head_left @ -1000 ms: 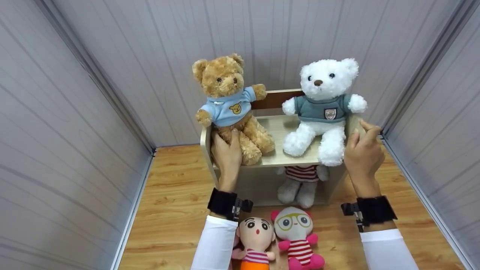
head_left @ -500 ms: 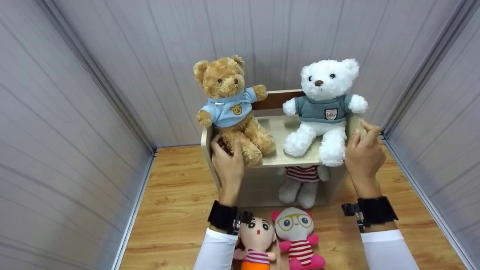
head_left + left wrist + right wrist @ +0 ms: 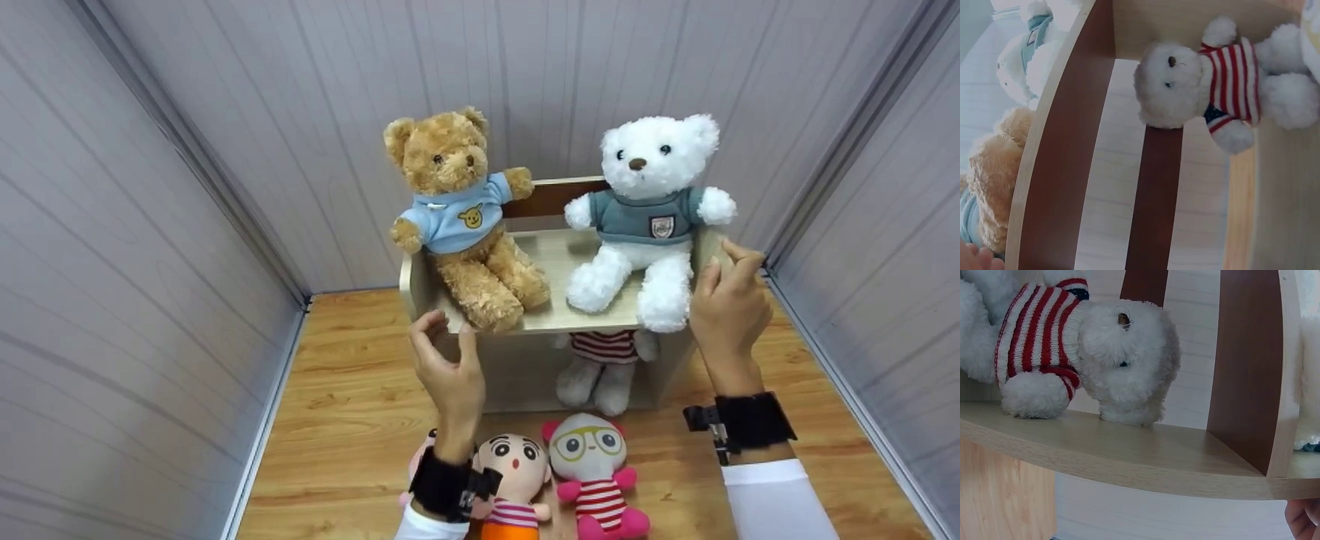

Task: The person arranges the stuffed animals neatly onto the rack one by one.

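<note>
Fingers (image 3: 739, 259) on shelf (image 3: 559, 319), three bears, two dolls.

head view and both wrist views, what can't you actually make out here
- Striped-sweater bear: in the head view the shelf board hides its head; only the wrist views show it.
- Left hand: the left wrist view cuts it off at the bottom edge.
- Right hand: seen from behind in the head view, so its grip on the shelf's end is unclear.
- Pink toy: behind the left wrist, too little shows.
</note>
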Tool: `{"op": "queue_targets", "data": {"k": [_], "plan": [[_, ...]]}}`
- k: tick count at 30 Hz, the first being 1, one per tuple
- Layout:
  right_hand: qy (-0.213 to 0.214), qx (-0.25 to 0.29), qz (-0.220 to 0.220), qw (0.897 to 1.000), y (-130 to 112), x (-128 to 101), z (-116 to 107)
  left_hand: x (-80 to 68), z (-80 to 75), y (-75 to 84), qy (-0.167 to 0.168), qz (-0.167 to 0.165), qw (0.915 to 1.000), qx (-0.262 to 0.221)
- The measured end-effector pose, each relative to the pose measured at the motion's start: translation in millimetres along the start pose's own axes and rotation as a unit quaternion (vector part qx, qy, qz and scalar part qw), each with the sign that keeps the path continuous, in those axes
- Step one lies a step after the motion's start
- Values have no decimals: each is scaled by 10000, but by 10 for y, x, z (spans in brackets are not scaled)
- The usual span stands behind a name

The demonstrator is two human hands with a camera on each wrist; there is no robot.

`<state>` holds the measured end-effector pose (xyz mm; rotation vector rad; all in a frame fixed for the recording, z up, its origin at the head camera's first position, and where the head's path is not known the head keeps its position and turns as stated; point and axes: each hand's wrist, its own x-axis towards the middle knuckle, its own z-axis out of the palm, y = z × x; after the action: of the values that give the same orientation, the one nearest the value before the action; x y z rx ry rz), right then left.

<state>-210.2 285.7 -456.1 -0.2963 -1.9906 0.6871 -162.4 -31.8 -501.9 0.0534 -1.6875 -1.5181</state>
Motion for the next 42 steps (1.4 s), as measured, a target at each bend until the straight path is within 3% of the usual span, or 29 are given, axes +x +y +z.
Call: {"op": "queue_targets", "data": {"k": [3, 8, 13, 18, 22, 28, 30, 33, 37, 42], "plan": [[-6, -9, -20, 10000, -2, 7, -3, -60, -93, -39, 85, 276, 9996, -42], [-21, -38, 3, 10000, -1, 14, -1, -167, -257, -146, -32, 172, 9998, 21], [-30, -50, 8, 10000, -4, 4, 3, -274, -443, -354, -192, 180, 9979, 597], [-15, -9, -22, 10000, 2, -11, 5, -375, -644, -589, -701, 164, 9871, 1432], [-12, 11, -50, 10000, 10, -6, 9, -461, -785, -735, -1347, -192, 9657, 2213], [-43, 2, -25, 10000, 16, -6, 13, -657, -993, -915, -2534, -736, 9093, 3219], [-65, 9, -22, 10000, 17, -8, 14, -729, -1054, -954, -2751, -824, 8967, 3369], [-78, 30, -12, 10000, 19, -8, 11, -816, -1135, -997, -2967, -922, 8831, 3515], [-49, 20, -6, 10000, 23, -7, 6, -884, -1222, -1060, -3020, -1034, 8728, 3691], [-15, 2, -66, 10000, 24, -9, 7, -934, -1315, -1125, -3007, -1569, 8599, 3815]]}}
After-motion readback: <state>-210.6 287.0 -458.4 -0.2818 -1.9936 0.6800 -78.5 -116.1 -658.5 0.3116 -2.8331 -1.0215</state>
